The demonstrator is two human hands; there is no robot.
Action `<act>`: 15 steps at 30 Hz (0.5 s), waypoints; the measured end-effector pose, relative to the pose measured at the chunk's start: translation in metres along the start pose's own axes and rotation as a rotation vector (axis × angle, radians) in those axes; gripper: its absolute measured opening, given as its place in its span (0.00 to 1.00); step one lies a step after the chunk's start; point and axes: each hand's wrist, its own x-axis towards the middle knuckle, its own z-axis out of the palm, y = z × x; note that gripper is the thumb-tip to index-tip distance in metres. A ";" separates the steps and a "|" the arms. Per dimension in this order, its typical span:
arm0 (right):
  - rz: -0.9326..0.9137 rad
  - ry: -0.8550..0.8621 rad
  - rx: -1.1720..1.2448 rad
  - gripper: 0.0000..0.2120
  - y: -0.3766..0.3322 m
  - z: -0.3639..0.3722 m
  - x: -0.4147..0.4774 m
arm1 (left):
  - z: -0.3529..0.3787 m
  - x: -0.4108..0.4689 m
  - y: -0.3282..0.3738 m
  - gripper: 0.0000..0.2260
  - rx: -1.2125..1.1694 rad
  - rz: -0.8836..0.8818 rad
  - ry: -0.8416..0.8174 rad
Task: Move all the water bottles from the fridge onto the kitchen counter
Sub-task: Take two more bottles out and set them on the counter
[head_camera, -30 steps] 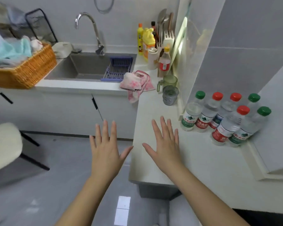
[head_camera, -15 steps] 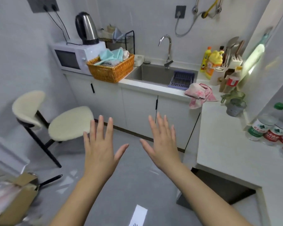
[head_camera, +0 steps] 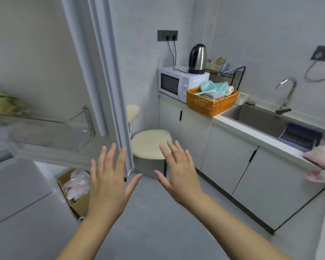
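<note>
The left hand and right hand hang spread wide, empty, above smooth grey floor. The fridge door, ribbed along its edge, stands open behind the left hand; the white counter runs at right.

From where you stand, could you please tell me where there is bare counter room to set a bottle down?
Only the narrow counter strip in front of the sink, between the basket and the pink cloth, is bare. The left end is crowded: the microwave and basket fill it.
</note>
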 end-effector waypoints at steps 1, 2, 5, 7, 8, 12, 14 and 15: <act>-0.032 0.002 0.016 0.31 -0.013 0.007 0.007 | -0.005 -0.003 -0.013 0.36 0.011 -0.025 0.004; -0.064 0.002 0.034 0.31 -0.025 0.013 0.013 | -0.009 -0.005 -0.026 0.36 0.018 -0.046 0.007; -0.160 0.008 0.058 0.31 -0.064 0.032 0.029 | -0.021 -0.011 -0.062 0.34 0.025 -0.074 0.012; -0.214 0.020 0.055 0.30 -0.089 0.047 0.036 | -0.028 -0.017 -0.087 0.33 0.014 -0.069 0.022; -0.232 0.024 0.052 0.29 -0.102 0.055 0.037 | -0.031 -0.019 -0.101 0.33 0.013 -0.066 0.025; -0.233 0.024 0.063 0.27 -0.164 0.090 0.037 | -0.048 -0.031 -0.169 0.33 0.028 -0.087 0.011; -0.238 0.016 0.062 0.26 -0.198 0.109 0.038 | -0.059 -0.039 -0.206 0.34 0.039 -0.103 -0.006; -0.240 0.004 0.062 0.26 -0.214 0.118 0.039 | -0.065 -0.043 -0.224 0.34 0.046 -0.112 -0.010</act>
